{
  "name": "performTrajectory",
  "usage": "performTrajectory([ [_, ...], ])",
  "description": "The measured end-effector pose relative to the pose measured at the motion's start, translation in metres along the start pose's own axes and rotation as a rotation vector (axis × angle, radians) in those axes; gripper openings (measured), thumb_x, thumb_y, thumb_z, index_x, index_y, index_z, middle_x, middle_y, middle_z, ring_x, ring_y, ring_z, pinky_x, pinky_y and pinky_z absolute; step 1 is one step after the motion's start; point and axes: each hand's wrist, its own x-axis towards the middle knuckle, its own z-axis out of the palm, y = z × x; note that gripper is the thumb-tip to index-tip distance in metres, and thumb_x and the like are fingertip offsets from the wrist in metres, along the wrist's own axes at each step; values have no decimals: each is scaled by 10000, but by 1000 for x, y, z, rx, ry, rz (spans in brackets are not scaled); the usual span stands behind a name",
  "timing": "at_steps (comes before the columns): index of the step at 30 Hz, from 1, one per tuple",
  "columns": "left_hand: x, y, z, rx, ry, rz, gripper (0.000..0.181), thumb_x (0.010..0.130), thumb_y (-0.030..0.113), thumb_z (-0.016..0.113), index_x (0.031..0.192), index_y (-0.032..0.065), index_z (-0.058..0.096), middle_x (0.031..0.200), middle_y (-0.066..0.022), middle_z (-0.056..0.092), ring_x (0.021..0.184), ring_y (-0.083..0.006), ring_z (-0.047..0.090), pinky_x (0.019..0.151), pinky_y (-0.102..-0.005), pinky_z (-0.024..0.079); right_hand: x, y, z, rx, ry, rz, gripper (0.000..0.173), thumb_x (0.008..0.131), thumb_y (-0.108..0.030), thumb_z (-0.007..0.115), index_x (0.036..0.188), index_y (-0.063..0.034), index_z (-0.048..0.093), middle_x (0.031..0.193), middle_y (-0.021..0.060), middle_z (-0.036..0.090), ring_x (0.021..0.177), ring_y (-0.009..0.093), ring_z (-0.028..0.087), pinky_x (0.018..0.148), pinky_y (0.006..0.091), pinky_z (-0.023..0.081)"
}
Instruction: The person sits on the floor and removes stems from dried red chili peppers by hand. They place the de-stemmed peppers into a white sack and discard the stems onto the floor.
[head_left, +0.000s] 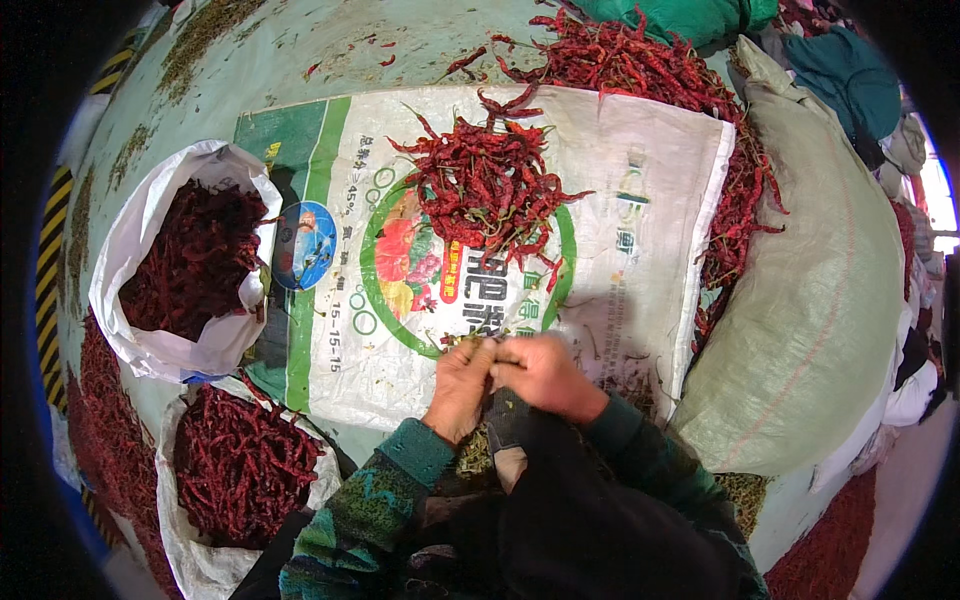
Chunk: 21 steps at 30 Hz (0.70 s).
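My left hand (463, 382) and my right hand (551, 375) meet at the near edge of a flattened woven plastic sack (652, 150). The fingertips of both are pinched together around something small; greenish stem bits (457, 340) show just beyond them, but what the fingers hold is too small to tell. Beyond the hands, on the sack, lies a heap of dried red chili peppers (487, 180), with a few loose peppers at its near side. Thin stems (592, 341) are scattered on the sack right of my right hand.
At left stand a white sack of dark red chilies (259, 300) and, nearer, another open sack of chilies (244, 465). A large pile of chilies (622, 60) runs along the sack's far and right sides. A full, pale woven sack (810, 285) lies at right.
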Motion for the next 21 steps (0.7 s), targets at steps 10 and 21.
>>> performTrajectory([
  [10, -9, 19, -15, -62, -28, -101, 154, 911, 198, 556, 931, 48, 584, 666, -4, 533, 492, -67, 418, 446, -227, 373, 40, 57, -55, -803, 535, 2, 114, 760, -54, 538, 863, -81, 578, 750, 135, 516, 717, 340, 552, 626, 449, 437],
  [21, -4, 11, -3, -34, -41, -182, 194, 909, 220, 564, 944, 30, 589, 659, -1, 498, 468, -71, 382, 419, -211, 317, 44, 60, -49, -596, 745, -16, 106, 775, -148, 591, 847, -74, 567, 750, 147, 525, 659, 350, 547, 583, 461, 436],
])
